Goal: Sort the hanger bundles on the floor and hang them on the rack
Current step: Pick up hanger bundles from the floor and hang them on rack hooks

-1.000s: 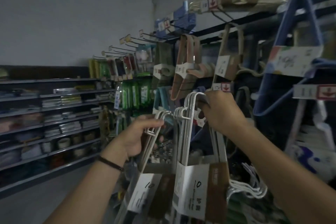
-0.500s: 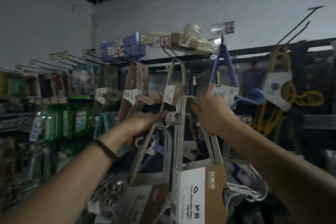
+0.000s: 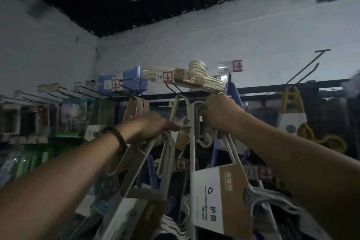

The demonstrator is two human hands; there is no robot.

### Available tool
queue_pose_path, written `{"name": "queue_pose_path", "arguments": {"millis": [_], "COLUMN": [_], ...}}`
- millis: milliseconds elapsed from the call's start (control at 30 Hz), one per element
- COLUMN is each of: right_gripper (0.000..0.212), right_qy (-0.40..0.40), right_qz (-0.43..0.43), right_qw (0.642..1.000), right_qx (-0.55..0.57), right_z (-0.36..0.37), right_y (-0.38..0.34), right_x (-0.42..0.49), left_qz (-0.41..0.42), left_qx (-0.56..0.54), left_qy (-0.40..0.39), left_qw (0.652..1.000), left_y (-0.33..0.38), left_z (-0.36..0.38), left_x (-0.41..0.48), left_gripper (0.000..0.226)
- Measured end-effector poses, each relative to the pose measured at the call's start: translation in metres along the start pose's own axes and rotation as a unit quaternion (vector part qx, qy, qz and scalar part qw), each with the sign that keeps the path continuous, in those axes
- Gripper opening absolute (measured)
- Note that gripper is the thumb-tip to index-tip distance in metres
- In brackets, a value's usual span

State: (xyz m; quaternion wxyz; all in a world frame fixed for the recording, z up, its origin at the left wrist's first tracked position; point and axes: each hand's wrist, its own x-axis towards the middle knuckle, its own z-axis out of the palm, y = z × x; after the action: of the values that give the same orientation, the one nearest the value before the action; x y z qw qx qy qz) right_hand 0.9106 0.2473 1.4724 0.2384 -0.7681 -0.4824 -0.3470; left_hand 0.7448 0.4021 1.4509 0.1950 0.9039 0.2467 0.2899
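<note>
Raised since earlier: both bundles, now near the rack rail (image 3: 272, 89) | right grip (image 3: 218, 112) clamped on white bundle (image 3: 206, 197) hooks, just right of the peg (image 3: 176, 89) | left grip (image 3: 153, 128) clamped on second bundle (image 3: 124, 216), left | risk: hooks could be snagged on hanging stock, peg missed.

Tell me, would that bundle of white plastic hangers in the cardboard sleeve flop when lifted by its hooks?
Probably stiff: the bundle of white plastic hangers shows straight necks below the right hand gripping its hooks. The white-and-brown cardboard sleeve likely stops them fanning apart. Hanging free below the grip, it may swing.
</note>
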Motion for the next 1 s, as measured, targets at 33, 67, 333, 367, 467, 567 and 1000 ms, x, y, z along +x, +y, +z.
{"name": "queue_pose_path", "arguments": {"millis": [33,67,333,367,467,567,1000], "right_gripper": [0.021,0.014,0.013,0.013,0.016,0.014,0.026], "right_qy": [0.004,-0.001,-0.017,-0.015,-0.002,-0.007,0.102], "right_qz": [-0.007,-0.017,-0.055,-0.06,-0.075,-0.074,-0.068], "right_qw": [1.0,1.0,0.998,0.998,0.997,0.997,0.983], "right_qx": [-0.002,-0.002,0.023,0.021,-0.001,-0.03,-0.14], "right_z": [0.002,0.005,0.038,0.041,0.053,0.058,0.073], "right_y": [0.0,0.0,-0.013,-0.017,-0.031,-0.044,-0.075], "right_x": [0.008,0.017,0.083,0.09,0.113,0.133,0.179], "left_qz": [-0.003,-0.003,0.007,0.002,0.0,0.015,0.12], "left_qx": [0.004,0.011,0.1,0.12,0.168,0.175,0.124], "left_qy": [0.005,0.014,0.083,0.089,0.089,0.079,0.126], "left_qw": [1.0,1.0,0.991,0.989,0.982,0.981,0.977], "left_y": [0.0,0.0,-0.008,-0.009,-0.015,-0.023,-0.062], "left_z": [-0.007,-0.015,-0.063,-0.069,-0.083,-0.092,-0.131], "left_x": [0.006,0.011,0.056,0.061,0.078,0.093,0.132], "left_gripper": [0.042,0.031,0.048,0.051,0.055,0.056,0.07]}}
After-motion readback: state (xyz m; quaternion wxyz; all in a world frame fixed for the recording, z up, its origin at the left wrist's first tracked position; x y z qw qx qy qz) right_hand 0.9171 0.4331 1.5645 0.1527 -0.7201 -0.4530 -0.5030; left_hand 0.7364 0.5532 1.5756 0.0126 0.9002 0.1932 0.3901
